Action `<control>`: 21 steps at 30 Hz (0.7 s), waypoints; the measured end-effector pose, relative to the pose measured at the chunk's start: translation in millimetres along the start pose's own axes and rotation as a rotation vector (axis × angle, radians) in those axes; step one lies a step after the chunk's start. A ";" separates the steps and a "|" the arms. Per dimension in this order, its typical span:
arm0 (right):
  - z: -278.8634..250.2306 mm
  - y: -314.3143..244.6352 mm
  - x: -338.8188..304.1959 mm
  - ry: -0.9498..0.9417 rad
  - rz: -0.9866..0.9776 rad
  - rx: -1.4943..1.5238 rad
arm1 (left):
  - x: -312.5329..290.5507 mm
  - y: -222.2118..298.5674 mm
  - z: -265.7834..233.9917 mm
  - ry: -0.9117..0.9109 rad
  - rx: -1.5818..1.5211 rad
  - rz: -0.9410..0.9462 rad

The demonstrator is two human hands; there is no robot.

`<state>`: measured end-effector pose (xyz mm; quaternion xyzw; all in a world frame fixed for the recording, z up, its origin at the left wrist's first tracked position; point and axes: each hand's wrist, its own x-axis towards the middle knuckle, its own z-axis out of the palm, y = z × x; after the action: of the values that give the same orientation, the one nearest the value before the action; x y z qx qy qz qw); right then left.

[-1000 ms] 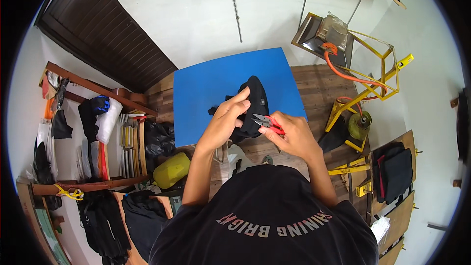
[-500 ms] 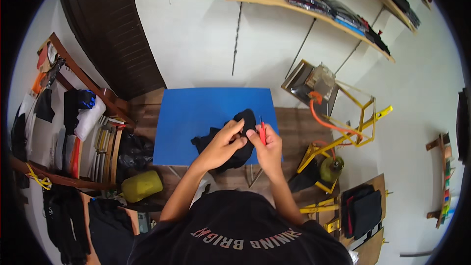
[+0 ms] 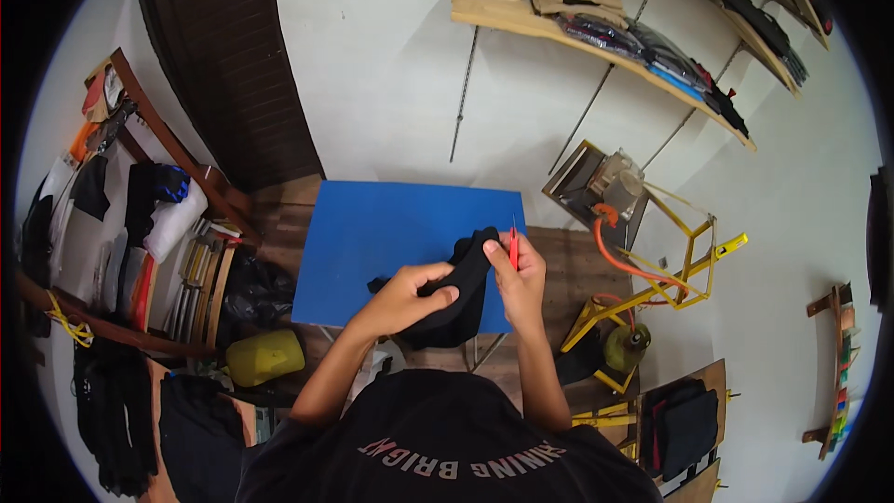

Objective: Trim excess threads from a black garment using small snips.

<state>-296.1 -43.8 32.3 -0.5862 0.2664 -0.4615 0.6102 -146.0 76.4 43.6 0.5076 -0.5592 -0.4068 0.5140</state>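
Black fabric (image 3: 463, 296), which looks like a garment, is bunched over the near right part of a blue table (image 3: 372, 228). My left hand (image 3: 408, 301) pinches it between thumb and fingers at its left side. Up at the cloth's top right end, my right hand (image 3: 521, 284) grips an edge under the thumb. The same hand also holds a slim red-handled tool (image 3: 513, 248) with a thin pointed tip, upright and pointing away from me. Its exact kind is too small to tell. A strip of the cloth stretches between both hands, and its lower folds hang by the table's near edge.
Right of the table stands a yellow metal frame (image 3: 610, 312) with an orange hose and a green gas cylinder (image 3: 626, 346). A yellow jerrycan (image 3: 266, 357) and a cluttered rack (image 3: 172, 242) are at left. A wooden shelf (image 3: 521, 14) with folded clothes hangs on the far wall.
My hands have moved apart, the left one toward me and leftward, drawing the cloth into a longer strip. The red tool stays in my right hand. The whole view has shifted slightly.
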 end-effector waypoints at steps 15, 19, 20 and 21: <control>-25.6 -35.0 -70.6 -0.107 -0.215 -0.645 | -15.1 16.7 29.3 0.079 -0.491 -0.234; -35.7 -35.8 -78.3 -0.084 -0.236 -0.720 | -14.4 17.6 38.9 0.078 -0.474 -0.244; -36.1 -37.1 -79.8 -0.078 -0.235 -0.720 | -13.7 19.9 40.9 0.072 -0.472 -0.245; -35.6 -37.2 -81.2 -0.071 -0.264 -0.708 | -12.6 21.9 42.3 0.054 -0.467 -0.233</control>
<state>-371.3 14.8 44.5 -0.8055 0.3103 -0.3952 0.3140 -191.6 89.4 57.0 0.4466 -0.3740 -0.5678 0.5817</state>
